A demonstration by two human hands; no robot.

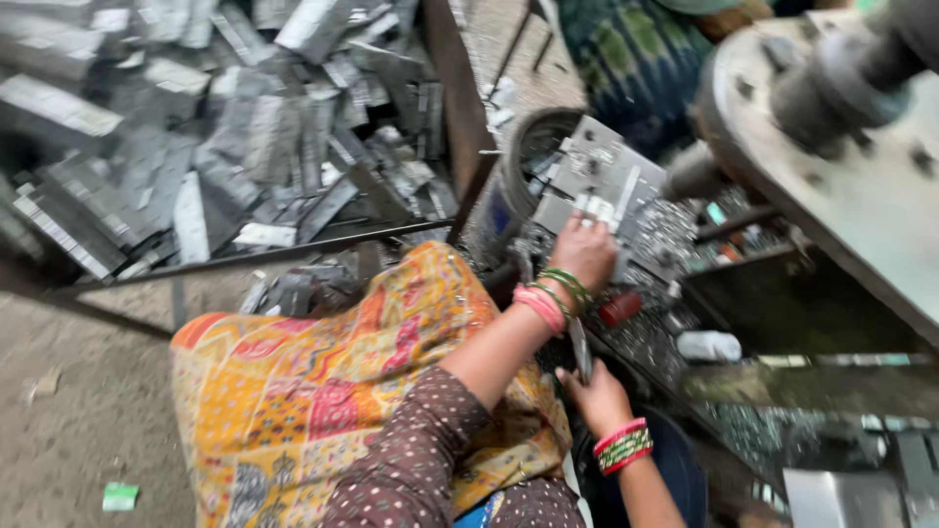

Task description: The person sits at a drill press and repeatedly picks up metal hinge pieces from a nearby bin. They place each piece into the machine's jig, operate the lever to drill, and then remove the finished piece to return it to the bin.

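Observation:
My left hand (pixel 584 252), with pink and green bangles at the wrist, reaches forward and grips the near edge of a grey metal plate (pixel 602 176). That plate lies with others over a round dark bucket (pixel 516 161). Lower down, my right hand (pixel 597 396), also with bangles, is closed on a thin dark metal strip (pixel 580 350) that stands up from its fingers. Both hands work beside a bench strewn with small metal chips (pixel 646 337). The picture is motion-blurred.
A heap of grey sheet-metal offcuts (pixel 225 127) fills a framed bin at upper left. A big machine wheel (pixel 841 147) looms at upper right. Another person in blue-green cloth (pixel 636 59) sits beyond the bucket. An orange patterned cloth (pixel 323 391) covers my lap.

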